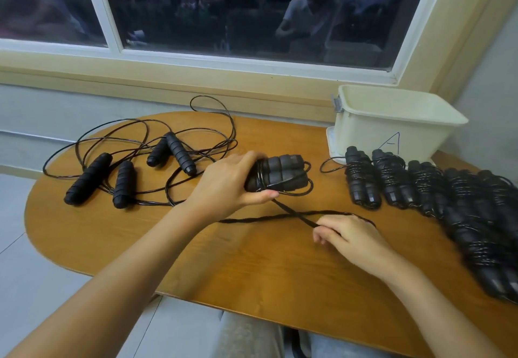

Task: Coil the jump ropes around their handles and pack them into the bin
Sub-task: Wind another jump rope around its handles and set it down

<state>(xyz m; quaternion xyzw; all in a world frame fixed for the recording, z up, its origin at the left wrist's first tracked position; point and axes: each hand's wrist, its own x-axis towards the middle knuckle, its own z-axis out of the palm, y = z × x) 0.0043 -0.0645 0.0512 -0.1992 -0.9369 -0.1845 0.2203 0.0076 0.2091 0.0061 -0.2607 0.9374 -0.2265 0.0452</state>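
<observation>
Jump rope handles (277, 172), two black ribbed grips laid side by side, sit near the middle of the wooden surface (252, 268) with a few turns of thin black cord already wound around their left end. The loose cord (294, 214) runs from that bundle toward the viewer, crossing over itself in a twisted length on the wood.

The left hand (227, 186) is closed around the left end of the paired handles, thumb underneath and fingers over the top, the forearm reaching in from the lower left. The right hand (350, 234) rests low over the surface nearer the viewer, palm down, its fingertips pinching the loose cord.

To the left lie two uncoiled ropes (140, 158), their four handles scattered among wide tangled loops of cord, some loops hanging past the far edge. To the right, a row of finished bundles (437, 200) lies side by side, each a pair of handles wrapped in cord, running from the front of the bin toward the near right edge.

The cream plastic bin (398, 122) stands at the far right corner by the window (224, 15), a letter A drawn on its front.
</observation>
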